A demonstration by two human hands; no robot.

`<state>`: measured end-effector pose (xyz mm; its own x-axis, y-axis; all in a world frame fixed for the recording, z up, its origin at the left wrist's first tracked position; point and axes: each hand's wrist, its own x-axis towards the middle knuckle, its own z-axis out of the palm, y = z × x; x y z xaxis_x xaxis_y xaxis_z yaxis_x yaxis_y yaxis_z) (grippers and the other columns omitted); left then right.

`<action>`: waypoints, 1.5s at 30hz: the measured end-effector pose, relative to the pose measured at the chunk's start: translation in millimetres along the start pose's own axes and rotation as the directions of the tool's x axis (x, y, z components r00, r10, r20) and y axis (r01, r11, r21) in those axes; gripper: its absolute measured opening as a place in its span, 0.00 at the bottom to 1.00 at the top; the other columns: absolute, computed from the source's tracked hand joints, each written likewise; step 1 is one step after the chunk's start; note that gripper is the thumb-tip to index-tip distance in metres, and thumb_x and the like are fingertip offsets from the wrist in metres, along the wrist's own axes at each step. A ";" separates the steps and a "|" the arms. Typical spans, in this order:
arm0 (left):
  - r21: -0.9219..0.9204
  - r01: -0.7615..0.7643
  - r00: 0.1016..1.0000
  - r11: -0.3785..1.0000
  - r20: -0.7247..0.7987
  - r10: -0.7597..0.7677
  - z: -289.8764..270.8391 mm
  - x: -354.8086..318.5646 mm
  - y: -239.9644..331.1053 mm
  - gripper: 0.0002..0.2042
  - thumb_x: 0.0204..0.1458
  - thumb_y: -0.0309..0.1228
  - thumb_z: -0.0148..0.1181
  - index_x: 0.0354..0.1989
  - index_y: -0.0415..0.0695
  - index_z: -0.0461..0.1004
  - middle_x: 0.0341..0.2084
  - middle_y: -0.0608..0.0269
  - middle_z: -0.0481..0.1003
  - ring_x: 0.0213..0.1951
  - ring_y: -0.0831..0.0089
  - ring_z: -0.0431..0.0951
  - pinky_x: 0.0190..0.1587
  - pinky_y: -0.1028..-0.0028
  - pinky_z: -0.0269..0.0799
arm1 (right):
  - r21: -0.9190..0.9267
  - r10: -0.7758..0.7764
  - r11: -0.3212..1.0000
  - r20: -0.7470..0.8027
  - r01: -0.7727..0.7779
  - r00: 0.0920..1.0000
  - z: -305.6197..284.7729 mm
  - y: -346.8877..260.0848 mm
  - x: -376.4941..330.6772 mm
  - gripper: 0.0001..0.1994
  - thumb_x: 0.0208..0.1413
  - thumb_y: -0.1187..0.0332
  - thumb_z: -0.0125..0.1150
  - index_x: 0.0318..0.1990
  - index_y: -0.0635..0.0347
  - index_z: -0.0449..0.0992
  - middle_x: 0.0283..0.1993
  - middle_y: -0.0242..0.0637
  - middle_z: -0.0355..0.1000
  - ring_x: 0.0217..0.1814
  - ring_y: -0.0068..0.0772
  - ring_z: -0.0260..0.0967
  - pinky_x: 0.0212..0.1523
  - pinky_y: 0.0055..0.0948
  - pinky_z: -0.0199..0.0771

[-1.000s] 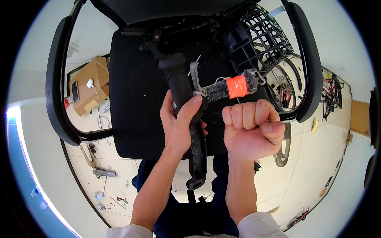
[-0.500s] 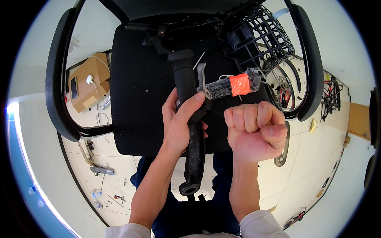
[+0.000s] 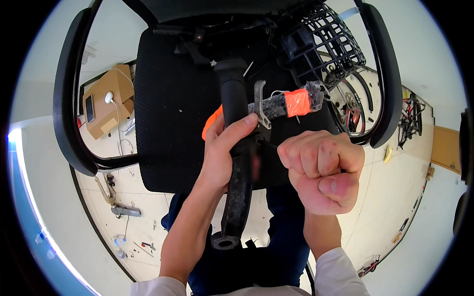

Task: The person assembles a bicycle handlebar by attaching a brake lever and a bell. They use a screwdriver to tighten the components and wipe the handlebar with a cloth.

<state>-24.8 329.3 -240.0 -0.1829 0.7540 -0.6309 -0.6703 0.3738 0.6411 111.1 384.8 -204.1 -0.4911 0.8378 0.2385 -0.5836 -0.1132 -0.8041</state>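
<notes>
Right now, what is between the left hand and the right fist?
In the head view, the black column held by the left hand stands between it and the right fist.

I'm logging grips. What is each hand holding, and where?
Left hand grips the black chair column mid-length. Right hand is a closed fist; its contents are hidden.

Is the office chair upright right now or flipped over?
Flipped over. The chair shows its black seat underside and mechanism to the camera, and the black cylinder sticks out toward the person, with the left hand wrapped round it.
</notes>
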 end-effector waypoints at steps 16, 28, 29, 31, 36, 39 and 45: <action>-0.138 0.209 0.958 0.968 0.225 -0.175 -16.5 17.9 -1.8 0.20 0.58 0.49 0.51 0.36 0.41 0.69 0.12 0.61 0.69 0.09 0.75 0.67 0.11 0.78 0.62 | -0.271 -0.159 0.945 0.099 0.180 0.982 7.8 18.5 2.9 0.05 0.51 0.78 0.53 0.35 0.67 0.66 0.26 0.37 0.66 0.28 0.31 0.64 0.37 0.33 0.72; -0.125 0.026 0.999 0.992 0.023 -0.023 -16.2 10.2 -5.5 0.21 0.55 0.51 0.53 0.34 0.42 0.68 0.13 0.61 0.68 0.12 0.74 0.67 0.14 0.77 0.63 | -0.444 -0.328 0.859 -0.090 0.257 0.940 11.3 34.0 -3.7 0.16 0.63 0.61 0.57 0.34 0.68 0.68 0.27 0.43 0.71 0.28 0.35 0.73 0.36 0.36 0.78; -0.110 0.012 1.000 0.994 -0.001 -0.012 -15.7 9.1 -5.6 0.20 0.55 0.51 0.53 0.33 0.42 0.68 0.13 0.61 0.69 0.12 0.74 0.67 0.14 0.77 0.63 | -0.435 -0.323 0.865 -0.099 0.251 0.941 11.7 34.9 -5.1 0.16 0.64 0.60 0.55 0.35 0.68 0.67 0.27 0.43 0.71 0.29 0.35 0.73 0.38 0.37 0.78; -0.083 -0.051 0.998 0.995 -0.045 0.048 -13.0 7.9 -2.6 0.20 0.55 0.50 0.53 0.32 0.43 0.68 0.13 0.61 0.69 0.12 0.74 0.67 0.15 0.78 0.63 | -0.418 -0.316 0.876 -0.119 0.241 0.941 14.4 35.9 -6.3 0.16 0.66 0.59 0.52 0.36 0.67 0.66 0.29 0.43 0.70 0.31 0.36 0.73 0.41 0.40 0.77; -0.083 -0.183 0.982 0.980 -0.068 0.177 -10.6 8.9 -1.2 0.20 0.56 0.51 0.52 0.37 0.43 0.67 0.18 0.59 0.71 0.15 0.73 0.70 0.18 0.75 0.67 | -0.188 -0.177 0.973 -0.255 0.131 0.951 22.0 35.0 -5.4 0.18 0.65 0.54 0.48 0.33 0.60 0.58 0.28 0.39 0.62 0.33 0.37 0.66 0.49 0.46 0.68; -0.175 -0.209 0.976 0.962 0.025 0.216 -14.3 9.9 -8.4 0.23 0.59 0.53 0.46 0.45 0.41 0.66 0.28 0.54 0.73 0.25 0.67 0.75 0.27 0.66 0.73 | 0.021 -0.089 0.995 -0.311 0.101 0.946 28.1 29.3 3.3 0.17 0.59 0.54 0.45 0.27 0.54 0.51 0.24 0.32 0.50 0.28 0.31 0.52 0.41 0.38 0.58; -0.270 -0.254 0.964 0.929 0.008 0.266 -21.2 17.6 -16.3 0.24 0.64 0.49 0.31 0.50 0.40 0.65 0.32 0.52 0.73 0.30 0.61 0.77 0.32 0.59 0.75 | 0.356 0.033 0.930 -0.316 0.086 0.948 5.1 23.7 8.6 0.15 0.56 0.60 0.45 0.24 0.51 0.49 0.23 0.29 0.45 0.26 0.26 0.42 0.35 0.31 0.48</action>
<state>-32.3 325.1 -270.8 -0.3486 0.8309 -0.4337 -0.7701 0.0098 0.6379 89.8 386.6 -218.3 -0.2809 0.9593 0.0278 -0.8157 -0.2233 -0.5337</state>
